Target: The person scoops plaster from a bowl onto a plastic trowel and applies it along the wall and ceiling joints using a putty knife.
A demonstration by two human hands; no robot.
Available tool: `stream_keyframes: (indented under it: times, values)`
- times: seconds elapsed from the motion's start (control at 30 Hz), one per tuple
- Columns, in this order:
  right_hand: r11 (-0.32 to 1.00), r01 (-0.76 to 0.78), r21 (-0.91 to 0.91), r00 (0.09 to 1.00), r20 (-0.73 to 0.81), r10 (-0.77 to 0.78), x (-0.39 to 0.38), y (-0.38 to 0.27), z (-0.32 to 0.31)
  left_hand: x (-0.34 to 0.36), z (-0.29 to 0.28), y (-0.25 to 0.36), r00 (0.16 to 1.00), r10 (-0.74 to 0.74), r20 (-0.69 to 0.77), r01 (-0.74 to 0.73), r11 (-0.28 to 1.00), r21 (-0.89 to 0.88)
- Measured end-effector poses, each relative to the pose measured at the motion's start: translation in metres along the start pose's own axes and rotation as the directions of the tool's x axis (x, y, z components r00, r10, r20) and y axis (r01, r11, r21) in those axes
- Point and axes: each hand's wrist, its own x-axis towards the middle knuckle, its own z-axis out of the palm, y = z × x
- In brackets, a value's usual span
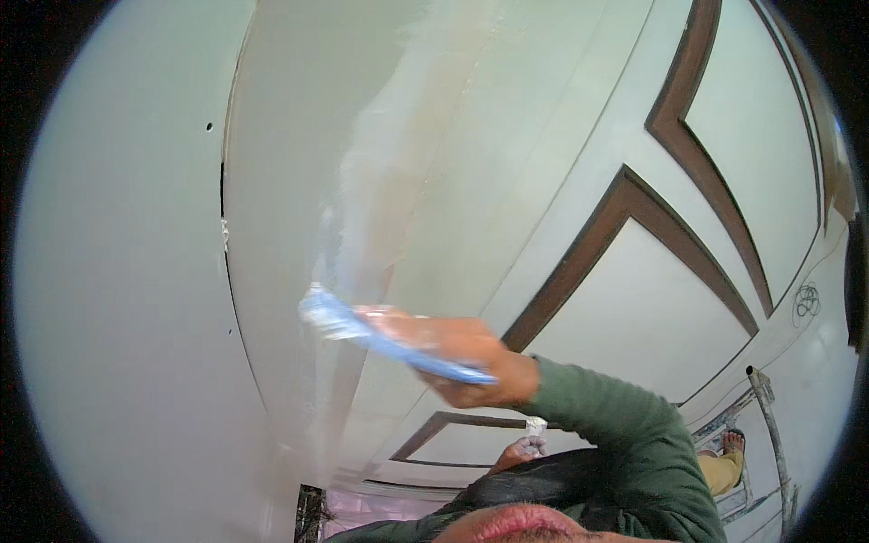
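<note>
Spreading or smoothing, judging by the pose, along a broad, pale cream panelled surface [543, 63]. Coated there with a long, smeared band of whitish paste [362, 172], well apart from a dark brown, angular moulding [625, 192]. Reaching across in a green fabric sleeve [615, 398]. Grasping, with blurred fingers of the right hand [475, 339], a flat blue, white-smeared spreader [389, 344] at the band's lower end; contact impossible to tell. Gripping a small whitish object [536, 425], kind unclear, in the left hand's [523, 448] bent fingers. Next, probably calls for even pressure and feathered edges.
</note>
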Motion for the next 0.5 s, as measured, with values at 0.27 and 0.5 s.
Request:
stream_keyframes:
  times: [0.27, 0.5]
  values:
    - [0.711, -0.463, -0.530, 0.882, -0.355, 0.310, -0.171, -0.045, -0.091, 0.040, 0.012, -0.001, 0.996, 0.013, 0.091, -0.010, 0.999, -0.031]
    - [0.912, -0.317, 0.259, 0.633, -0.659, 0.407, -0.130, -0.087, -0.079, 0.050, 0.035, 0.029, 0.990, 0.115, 0.076, -0.101, 0.980, -0.172]
